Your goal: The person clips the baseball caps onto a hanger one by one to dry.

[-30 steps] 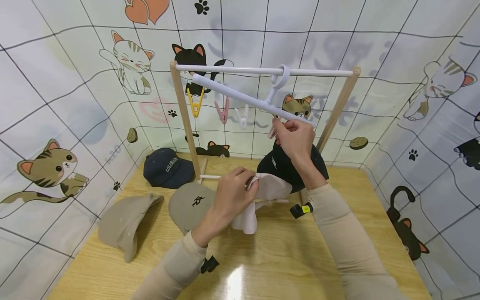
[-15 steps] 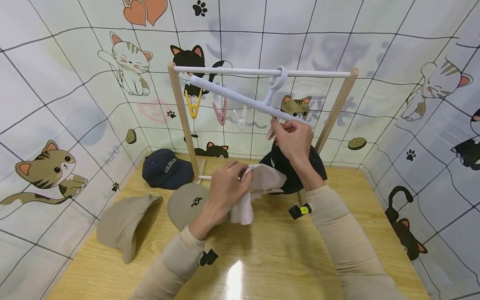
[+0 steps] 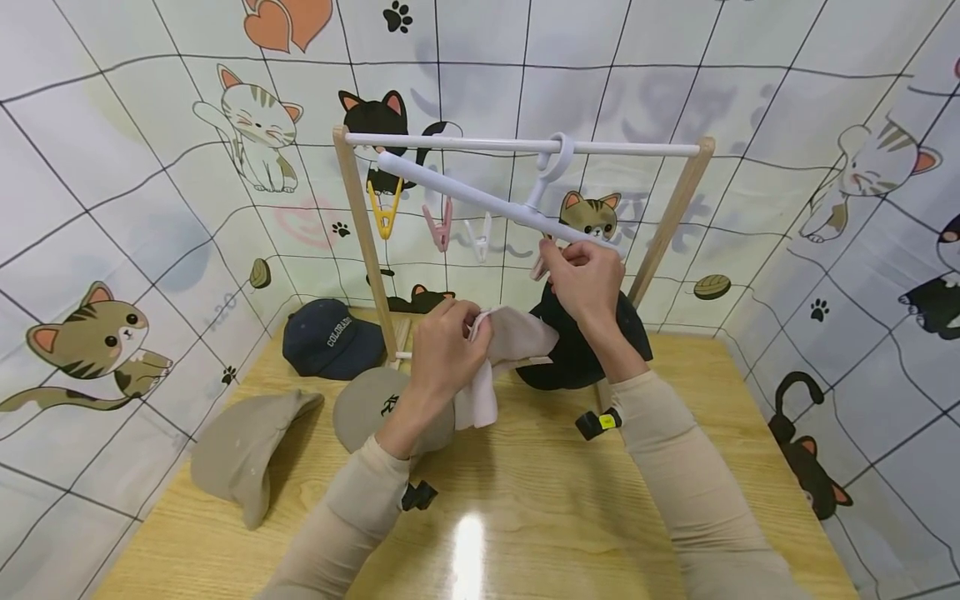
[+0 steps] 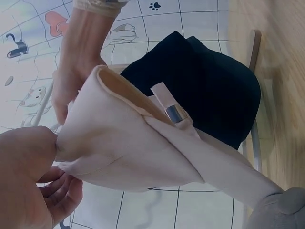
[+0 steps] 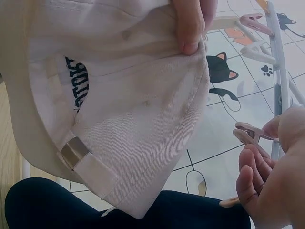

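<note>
My left hand [image 3: 447,346] pinches the crown of a pale pink baseball cap [image 3: 517,333] between thumb and fingers, holding it above the table. The cap's back strap with a metal buckle [image 5: 76,151] shows in the right wrist view, along with dark lettering inside. My right hand [image 3: 590,279], raised at the lower right end of a white hanger [image 3: 465,192], pinches a pink clothespin [image 5: 250,135]. A black cap [image 3: 555,367] is below and behind that hand, partly covered by the forearm. The pink cap's edge comes close to it.
The hanger hooks over a white rail [image 3: 637,149] on a wooden-legged rack. Yellow [image 3: 385,208], pink [image 3: 438,225] and white [image 3: 479,237] clothespins hang from it. On the table [image 3: 540,517] lie a navy cap [image 3: 333,340], a grey-beige cap [image 3: 367,408] and a beige cap [image 3: 236,450].
My left hand has lifted the pink cap and shifted it slightly left. The right hand has kept its place at the clothespin.
</note>
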The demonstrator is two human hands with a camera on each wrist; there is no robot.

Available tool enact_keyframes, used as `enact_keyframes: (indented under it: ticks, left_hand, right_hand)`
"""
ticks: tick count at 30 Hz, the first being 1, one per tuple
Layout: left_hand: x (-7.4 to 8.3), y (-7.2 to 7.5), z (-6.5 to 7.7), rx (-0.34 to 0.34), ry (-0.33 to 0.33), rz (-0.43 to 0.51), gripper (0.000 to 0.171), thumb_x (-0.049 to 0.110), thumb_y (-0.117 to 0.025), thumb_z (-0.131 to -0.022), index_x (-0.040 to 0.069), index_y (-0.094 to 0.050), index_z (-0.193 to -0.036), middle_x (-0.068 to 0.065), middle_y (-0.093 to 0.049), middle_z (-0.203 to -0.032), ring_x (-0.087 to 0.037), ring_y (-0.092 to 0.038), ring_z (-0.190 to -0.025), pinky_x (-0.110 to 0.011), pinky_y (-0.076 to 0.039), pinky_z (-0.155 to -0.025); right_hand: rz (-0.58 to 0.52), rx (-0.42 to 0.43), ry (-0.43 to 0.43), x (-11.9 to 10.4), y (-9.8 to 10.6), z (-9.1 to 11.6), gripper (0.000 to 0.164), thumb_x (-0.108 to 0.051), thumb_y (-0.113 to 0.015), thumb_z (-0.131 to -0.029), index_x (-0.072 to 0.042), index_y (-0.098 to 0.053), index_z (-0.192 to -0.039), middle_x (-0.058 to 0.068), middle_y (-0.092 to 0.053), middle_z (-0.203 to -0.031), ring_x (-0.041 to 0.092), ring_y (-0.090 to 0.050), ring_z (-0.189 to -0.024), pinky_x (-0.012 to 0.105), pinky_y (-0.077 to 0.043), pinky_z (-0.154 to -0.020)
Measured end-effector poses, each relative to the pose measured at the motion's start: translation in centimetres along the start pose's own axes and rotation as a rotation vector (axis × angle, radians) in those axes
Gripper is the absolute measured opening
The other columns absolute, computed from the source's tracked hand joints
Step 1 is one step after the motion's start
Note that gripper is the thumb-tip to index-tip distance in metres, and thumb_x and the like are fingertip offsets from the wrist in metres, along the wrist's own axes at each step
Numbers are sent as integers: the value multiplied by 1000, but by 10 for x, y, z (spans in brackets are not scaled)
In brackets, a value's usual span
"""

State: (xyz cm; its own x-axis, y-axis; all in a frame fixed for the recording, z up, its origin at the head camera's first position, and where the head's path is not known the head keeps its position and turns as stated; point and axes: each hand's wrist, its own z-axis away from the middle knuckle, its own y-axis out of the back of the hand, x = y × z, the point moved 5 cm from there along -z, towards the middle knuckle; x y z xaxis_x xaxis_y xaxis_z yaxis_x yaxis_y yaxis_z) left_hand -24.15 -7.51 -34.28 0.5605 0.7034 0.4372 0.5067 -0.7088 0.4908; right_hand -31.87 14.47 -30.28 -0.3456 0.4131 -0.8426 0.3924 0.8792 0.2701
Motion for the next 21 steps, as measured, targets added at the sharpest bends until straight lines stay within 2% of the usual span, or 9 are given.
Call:
enact_keyframes:
  ticks: [5, 12, 21]
  left_hand:
    - [-6, 0, -7, 19, 20, 11, 14, 9, -76, -97, -4, -81, -91, -16, -77, -81, -26, -71, -67, -37, -57, -60]
    - [-13, 1, -18, 49, 61, 12, 15, 9, -73, -99, -4, -78, -93, -19, -76, -84, -31, -69, -68, -45, -57, -61]
    - [-19, 0, -32, 80, 100, 27, 17, 11, -68, -103, -5, -74, -98, -23, -73, -89, -38, -69, -74, -54, -57, -67]
  right_hand:
    - [5, 5, 11, 0, -1, -1, 46, -48, -80, -101, -5, -81, -84, -20, -66, -59, 2, -67, -52, 26, -51, -53]
    - [13, 20, 15, 0, -1, -1, 43, -45, -80, -102, -6, -80, -84, -17, -67, -61, 2, -66, -54, 26, -49, -52]
    - [9, 25, 13, -1, -3, 0, 42, -45, -79, -101, -7, -81, -84, -19, -66, -62, 3, -67, -60, 29, -49, -61]
